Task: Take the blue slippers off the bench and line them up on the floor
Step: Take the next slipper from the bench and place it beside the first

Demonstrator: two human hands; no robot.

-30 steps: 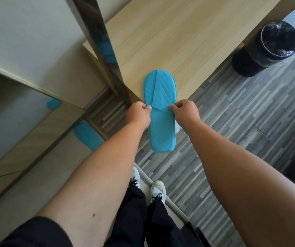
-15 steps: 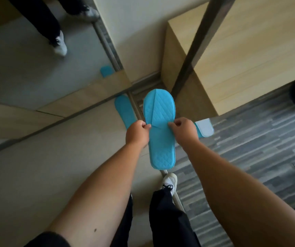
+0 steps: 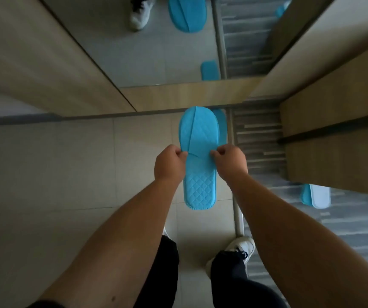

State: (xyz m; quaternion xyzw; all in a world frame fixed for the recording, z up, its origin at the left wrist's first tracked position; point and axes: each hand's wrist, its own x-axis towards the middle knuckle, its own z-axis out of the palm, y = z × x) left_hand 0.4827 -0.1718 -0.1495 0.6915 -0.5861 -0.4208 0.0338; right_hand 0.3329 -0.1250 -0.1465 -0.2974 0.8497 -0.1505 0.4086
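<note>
Down nearest the camera, the person's black trouser legs and a white sneaker (image 3: 240, 247) stand on the pale tile floor (image 3: 67, 174), the shoe right at the metal strip where tile meets the grey striped flooring (image 3: 345, 218). Both bare forearms reach forward from there. The left hand (image 3: 169, 165) and the right hand (image 3: 229, 162) are each pinched shut on an opposite side edge of one blue slipper (image 3: 198, 161), at the rim of its upper. It is held flat in the air over the tile, heel toward the person, toe away. Another blue slipper (image 3: 316, 195) lies on the striped flooring at the foot of the wooden bench (image 3: 334, 138). Beyond the held toe, a mirror (image 3: 167, 54) reflects blue slipper shapes and a sneaker.
</note>
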